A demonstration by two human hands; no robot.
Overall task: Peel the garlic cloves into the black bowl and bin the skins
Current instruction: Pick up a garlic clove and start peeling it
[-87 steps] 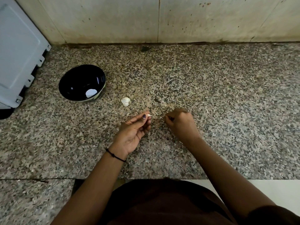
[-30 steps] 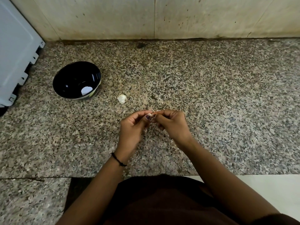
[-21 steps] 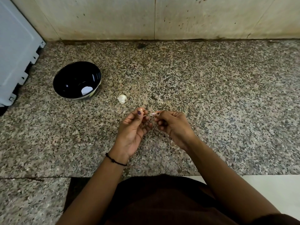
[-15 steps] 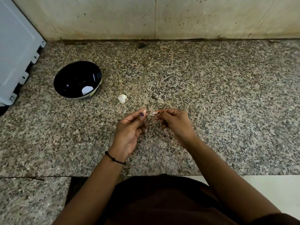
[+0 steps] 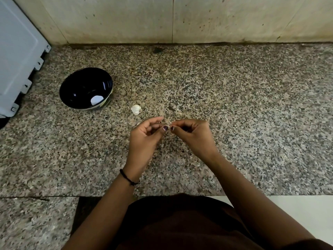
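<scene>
Both hands are curling their fingers inward just above the counter. The left hand (image 5: 145,139) is bringing its thumb up towards its bent fingertips, and the right hand (image 5: 193,135) is pressing its thumb against its index finger in a pinch. The two dark-painted thumbnails are sitting almost tip to tip, with only a thin gap between them. Whatever the fingers are closing on is hiding behind them or is too small to make out, so I cannot tell whether either hand is holding a clove or a skin.

A white garlic piece (image 5: 136,109) is lying loose on the counter, just beyond the left hand's fingers and near the right side of the black bowl (image 5: 77,83), touching neither. The bowl is standing upright further to the left, and one pale peeled clove (image 5: 97,100) is resting at its bottom, towards the near right wall.

A thin black band (image 5: 127,178) is circling the left wrist. The speckled granite counter (image 5: 252,114) is stretching across the whole view, and a stained, pale tiled wall (image 5: 126,18) is rising behind it. A grey-white panel (image 5: 16,51) with small tabs along its edge is slanting in at the far left, near the bowl but apart from it. The person's dark garment (image 5: 180,222) is filling the bottom edge
</scene>
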